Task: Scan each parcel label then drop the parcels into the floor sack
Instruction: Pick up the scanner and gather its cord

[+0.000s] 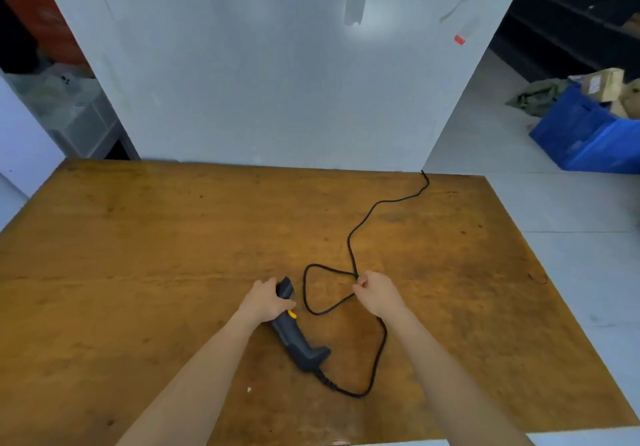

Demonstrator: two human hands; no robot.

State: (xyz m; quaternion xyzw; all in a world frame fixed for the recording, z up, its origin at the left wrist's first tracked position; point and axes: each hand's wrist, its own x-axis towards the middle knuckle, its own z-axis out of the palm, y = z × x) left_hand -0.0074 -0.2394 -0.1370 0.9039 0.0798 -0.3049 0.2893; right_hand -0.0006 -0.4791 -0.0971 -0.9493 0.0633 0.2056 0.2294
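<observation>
Wooden bench (138, 272) carries our scanner (298, 338) near its front edge; our left hand (268, 302) clamps its head, our right hand (375, 291) pinches its cable (353, 238). No writing legible.

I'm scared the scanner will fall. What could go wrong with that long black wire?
1. The black cable crosses itself in a loop beside the right hand, which pinches it; pulling might tighten it into a knot.
2. The left hand only rests on the head of the dark grey handheld scanner with a yellow trigger, so a hard tug on the cable could drag it across the brown wooden table.
</observation>
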